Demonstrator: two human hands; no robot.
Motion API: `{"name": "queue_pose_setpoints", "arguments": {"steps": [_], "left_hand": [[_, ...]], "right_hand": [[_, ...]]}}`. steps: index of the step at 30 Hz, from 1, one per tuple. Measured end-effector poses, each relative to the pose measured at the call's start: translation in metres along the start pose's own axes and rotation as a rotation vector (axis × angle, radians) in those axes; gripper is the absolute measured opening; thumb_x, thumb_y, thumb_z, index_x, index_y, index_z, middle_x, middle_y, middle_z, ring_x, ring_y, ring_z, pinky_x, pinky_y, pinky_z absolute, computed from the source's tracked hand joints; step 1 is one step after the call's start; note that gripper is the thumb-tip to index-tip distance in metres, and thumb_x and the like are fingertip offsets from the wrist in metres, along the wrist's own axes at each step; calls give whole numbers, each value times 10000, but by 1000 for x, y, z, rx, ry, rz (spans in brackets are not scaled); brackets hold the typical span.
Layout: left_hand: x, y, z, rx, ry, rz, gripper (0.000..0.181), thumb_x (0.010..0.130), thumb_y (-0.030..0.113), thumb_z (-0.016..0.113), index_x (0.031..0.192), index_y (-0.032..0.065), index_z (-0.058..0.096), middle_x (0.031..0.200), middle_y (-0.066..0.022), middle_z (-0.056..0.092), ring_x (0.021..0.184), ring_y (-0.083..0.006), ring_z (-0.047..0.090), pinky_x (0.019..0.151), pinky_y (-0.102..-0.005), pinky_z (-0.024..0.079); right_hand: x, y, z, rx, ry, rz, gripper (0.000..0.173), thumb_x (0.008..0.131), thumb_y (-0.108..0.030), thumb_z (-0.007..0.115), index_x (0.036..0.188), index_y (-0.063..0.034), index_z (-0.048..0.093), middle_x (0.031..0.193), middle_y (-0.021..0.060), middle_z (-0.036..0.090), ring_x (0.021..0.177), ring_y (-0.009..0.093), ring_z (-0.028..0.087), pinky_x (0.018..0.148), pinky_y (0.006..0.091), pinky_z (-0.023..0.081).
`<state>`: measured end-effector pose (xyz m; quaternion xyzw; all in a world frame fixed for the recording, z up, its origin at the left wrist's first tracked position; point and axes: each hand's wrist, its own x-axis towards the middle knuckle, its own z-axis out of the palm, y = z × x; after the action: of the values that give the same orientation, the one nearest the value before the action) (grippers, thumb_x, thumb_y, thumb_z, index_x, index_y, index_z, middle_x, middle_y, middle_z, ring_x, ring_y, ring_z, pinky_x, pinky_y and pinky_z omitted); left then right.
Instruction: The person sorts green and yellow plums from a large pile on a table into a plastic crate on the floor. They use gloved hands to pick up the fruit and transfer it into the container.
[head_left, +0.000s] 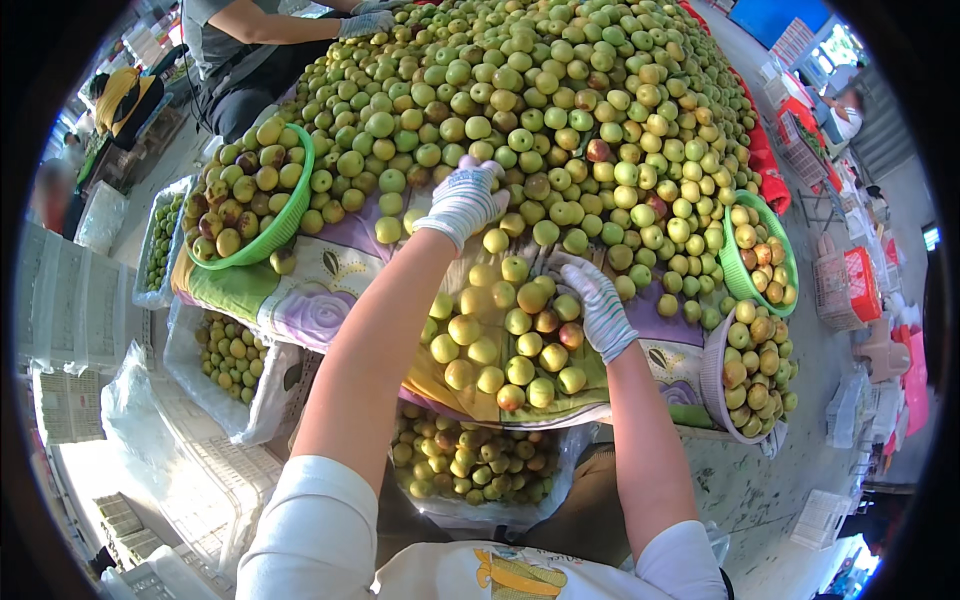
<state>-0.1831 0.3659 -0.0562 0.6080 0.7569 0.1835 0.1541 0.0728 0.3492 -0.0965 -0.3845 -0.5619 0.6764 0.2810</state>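
Note:
My left hand (461, 201), in a striped knit glove, reaches into the near edge of a big heap of round green-yellow fruits (517, 97). Its palm faces down, so whatever may be under the fingers is hidden. My right hand (596, 304), gloved the same way, is curved along the right side of a loose group of fruits (519, 322) in front of the heap. Its fingertips touch or nearly touch the fruits there, and I see nothing gripped in it. Some of these fruits have reddish-brown patches. A patterned cloth (307, 311) lies under them.
Green baskets (300, 202) of browner fruit stand left and right (787, 292), with a pale purple basket (716, 382) at the near right. Below the cloth's edge is a lined crate (480, 514) of fruit; another lined crate (187, 375) is at left. A co-worker's gloved hand (366, 25) touches the heap.

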Motion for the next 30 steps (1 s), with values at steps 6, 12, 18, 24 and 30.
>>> {"name": "queue_pose_setpoints", "arguments": {"steps": [6, 12, 18, 24, 30], "left_hand": [[-35, 2, 12, -12, -137, 187, 366, 846, 349, 637, 1103, 89, 608, 1082, -192, 621, 1009, -367, 623, 873, -439, 508], [-79, 23, -2, -342, 1, 266, 389, 866, 231, 679, 1210, 68, 598, 1049, -151, 647, 938, -270, 645, 826, -370, 518], [-113, 88, 6, -395, 55, 557, 783, 764, 178, 771, 1443, 63, 398, 1395, -216, 470, 1272, -393, 462, 1080, -447, 373], [-102, 57, 15, -416, 200, 496, 635, 803, 128, 730, 1372, 2, 478, 1369, -190, 523, 1224, -329, 534, 1054, -412, 417], [-84, -6, 13, -530, 290, 290, 496, 839, 65, 680, 1315, 19, 548, 1251, -156, 591, 1152, -244, 578, 1001, -369, 468]], "right_hand": [[-16, -15, 11, -106, -281, 31, 434, 953, -305, 552, 1292, -35, 582, 1246, 69, 609, 1174, 183, 529, 1055, 336, 370], [-23, -29, 12, -112, -197, 92, 445, 956, -297, 580, 1316, -37, 561, 1206, 51, 633, 1152, 148, 558, 967, 320, 467], [-45, -58, 16, 492, -133, 83, 489, 963, -252, 596, 1403, -84, 464, 1262, 27, 598, 1102, 135, 599, 879, 306, 530], [-65, -88, -44, 173, 422, -74, 400, 874, -155, 719, 1247, -106, 582, 945, 4, 612, 737, 92, 612, 631, 228, 525], [-104, -93, -140, -415, 1016, -646, 461, 883, -48, 671, 1314, -16, 509, 1184, 118, 605, 983, 175, 611, 836, 321, 533]]}}
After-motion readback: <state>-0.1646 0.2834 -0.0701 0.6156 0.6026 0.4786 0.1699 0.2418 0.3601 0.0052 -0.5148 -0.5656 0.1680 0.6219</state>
